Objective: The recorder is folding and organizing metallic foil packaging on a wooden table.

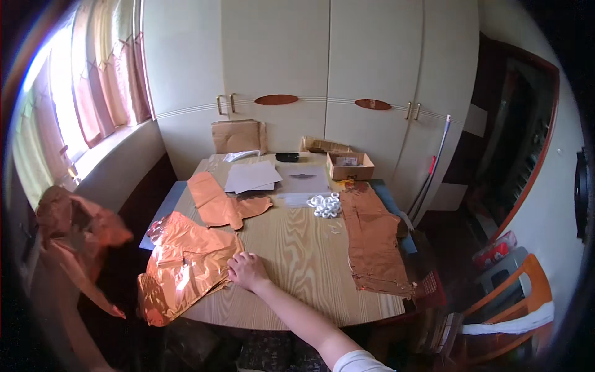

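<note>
My right hand reaches across the wooden table with its fingers curled at the right edge of a shiny, crumpled copper-coloured foil sheet. That sheet spreads over the table's near left corner and partly over its edge. Off the table at the far left, a loose piece of copper-coloured foil hangs in the air, blurred, with a long strip trailing down. My left arm seems to rise toward it from the lower left; the foil hides the fingers. Another copper foil piece lies flat behind the crumpled sheet.
On the table's right side lies a long copper foil sheet. White rings are piled near the middle, with white sheets, a black tray and an open cardboard box behind. A wooden chair stands at right.
</note>
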### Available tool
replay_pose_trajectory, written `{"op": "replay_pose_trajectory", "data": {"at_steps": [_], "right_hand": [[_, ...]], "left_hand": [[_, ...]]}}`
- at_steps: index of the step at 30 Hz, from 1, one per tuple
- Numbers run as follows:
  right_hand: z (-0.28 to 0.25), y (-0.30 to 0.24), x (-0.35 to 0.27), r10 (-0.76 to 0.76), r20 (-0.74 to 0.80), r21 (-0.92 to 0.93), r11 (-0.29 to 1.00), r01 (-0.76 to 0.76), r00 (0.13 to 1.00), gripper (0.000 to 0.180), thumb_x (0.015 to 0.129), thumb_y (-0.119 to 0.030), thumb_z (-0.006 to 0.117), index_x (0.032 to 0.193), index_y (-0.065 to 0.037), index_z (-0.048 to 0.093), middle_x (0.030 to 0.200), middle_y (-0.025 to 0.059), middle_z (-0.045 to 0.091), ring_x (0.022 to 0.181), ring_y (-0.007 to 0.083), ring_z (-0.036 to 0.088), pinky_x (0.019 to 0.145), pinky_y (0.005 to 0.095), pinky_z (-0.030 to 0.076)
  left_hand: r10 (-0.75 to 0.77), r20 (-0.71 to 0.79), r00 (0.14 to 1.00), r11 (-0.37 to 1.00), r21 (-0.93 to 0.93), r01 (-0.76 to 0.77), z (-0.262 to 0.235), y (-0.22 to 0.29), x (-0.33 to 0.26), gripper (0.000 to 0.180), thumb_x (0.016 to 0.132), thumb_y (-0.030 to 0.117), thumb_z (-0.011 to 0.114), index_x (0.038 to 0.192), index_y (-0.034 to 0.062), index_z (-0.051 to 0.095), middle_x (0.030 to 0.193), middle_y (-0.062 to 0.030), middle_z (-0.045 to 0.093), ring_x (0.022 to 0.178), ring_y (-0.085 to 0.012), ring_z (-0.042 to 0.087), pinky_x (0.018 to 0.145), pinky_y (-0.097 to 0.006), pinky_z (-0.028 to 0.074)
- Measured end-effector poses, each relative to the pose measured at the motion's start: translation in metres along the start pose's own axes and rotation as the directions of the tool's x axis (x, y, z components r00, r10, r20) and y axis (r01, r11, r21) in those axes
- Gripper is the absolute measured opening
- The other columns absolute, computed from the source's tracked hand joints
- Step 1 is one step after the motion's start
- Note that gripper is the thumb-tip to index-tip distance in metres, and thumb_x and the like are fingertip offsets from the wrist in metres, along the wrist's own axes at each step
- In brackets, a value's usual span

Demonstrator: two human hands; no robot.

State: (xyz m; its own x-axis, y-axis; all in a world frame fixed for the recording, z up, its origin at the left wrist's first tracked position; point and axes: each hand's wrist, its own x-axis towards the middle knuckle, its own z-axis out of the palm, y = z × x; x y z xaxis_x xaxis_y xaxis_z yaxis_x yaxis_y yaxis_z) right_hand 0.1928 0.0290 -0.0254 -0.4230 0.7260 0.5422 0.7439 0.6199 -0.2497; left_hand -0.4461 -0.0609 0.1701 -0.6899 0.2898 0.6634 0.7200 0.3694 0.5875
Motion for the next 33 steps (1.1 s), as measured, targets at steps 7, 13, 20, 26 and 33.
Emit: {"op": "replay_pose_trajectory", "data": {"at_steps": [7, 13, 20, 26, 33], "right_hand": [[0.004, -0.001, 0.003, 0.002, -0.014, 0.085, 0.996, -0.001, 1.000, 0.031, 0.082, -0.031, 0.065, 0.106, -0.012, 0.059, 0.111, 0.0095, 0.055, 0.109, 0.0260, 0.053, 0.094, 0.0437, 0.041], [-0.037, -0.010, 0.002, -0.036, -0.025, 0.356, 0.934, 0.042, 0.999, 0.066, 0.082, -0.042, 0.069, 0.131, -0.006, 0.044, 0.131, 0.0181, 0.045, 0.121, 0.0347, 0.046, 0.101, 0.0455, 0.039], [-0.081, -0.014, -0.048, 0.086, -0.168, 0.835, 0.542, 0.095, 0.982, 0.094, 0.080, -0.034, 0.079, 0.147, -0.005, 0.020, 0.138, 0.0171, 0.036, 0.133, 0.0306, 0.035, 0.107, 0.0458, 0.034], [-0.107, -0.011, -0.106, 0.524, 0.117, 0.974, 0.107, -0.202, 0.844, 0.086, 0.083, -0.043, 0.073, 0.145, -0.008, 0.025, 0.137, 0.0135, 0.039, 0.129, 0.0278, 0.041, 0.106, 0.0453, 0.036], [-0.170, -0.033, -0.200, 0.526, -0.012, 1.000, 0.029, -0.004, 0.850, 0.050, 0.095, -0.039, 0.058, 0.132, -0.008, 0.043, 0.121, 0.0058, 0.050, 0.111, 0.0175, 0.050, 0.095, 0.0332, 0.043]], "left_hand": [[0.333, 0.080, 0.939, 0.759, 0.568, -0.318, -0.090, 0.157, -0.059, 0.020, 0.096, 0.019, 0.052, 0.096, 0.0008, 0.060, 0.079, -0.0125, 0.061, 0.073, -0.0258, 0.061, 0.067, -0.038, 0.052], [0.912, 0.260, 0.316, 0.275, 0.183, -0.944, -0.086, 0.271, -0.233, 0.012, 0.091, 0.016, 0.057, 0.090, 0.0049, 0.060, 0.077, -0.0082, 0.061, 0.072, -0.0251, 0.063, 0.060, -0.040, 0.051], [0.956, 0.293, -0.012, 0.123, -0.438, -0.890, -0.182, 0.371, -0.346, 0.013, 0.078, 0.012, 0.063, 0.089, 0.0065, 0.058, 0.076, -0.0052, 0.062, 0.069, -0.0192, 0.064, 0.057, -0.032, 0.051], [0.976, 0.181, -0.118, -0.041, -0.378, -0.925, -0.146, 0.373, -0.401, 0.022, 0.080, 0.018, 0.062, 0.099, 0.0071, 0.060, 0.073, -0.0014, 0.063, 0.055, -0.0136, 0.063, 0.044, -0.028, 0.048], [0.904, 0.285, -0.320, -0.063, -0.649, -0.758, -0.131, 0.397, -0.493, 0.027, 0.088, 0.021, 0.052, 0.110, 0.0064, 0.057, 0.059, -0.0047, 0.061, 0.047, -0.0184, 0.062, 0.036, -0.033, 0.043]]}}
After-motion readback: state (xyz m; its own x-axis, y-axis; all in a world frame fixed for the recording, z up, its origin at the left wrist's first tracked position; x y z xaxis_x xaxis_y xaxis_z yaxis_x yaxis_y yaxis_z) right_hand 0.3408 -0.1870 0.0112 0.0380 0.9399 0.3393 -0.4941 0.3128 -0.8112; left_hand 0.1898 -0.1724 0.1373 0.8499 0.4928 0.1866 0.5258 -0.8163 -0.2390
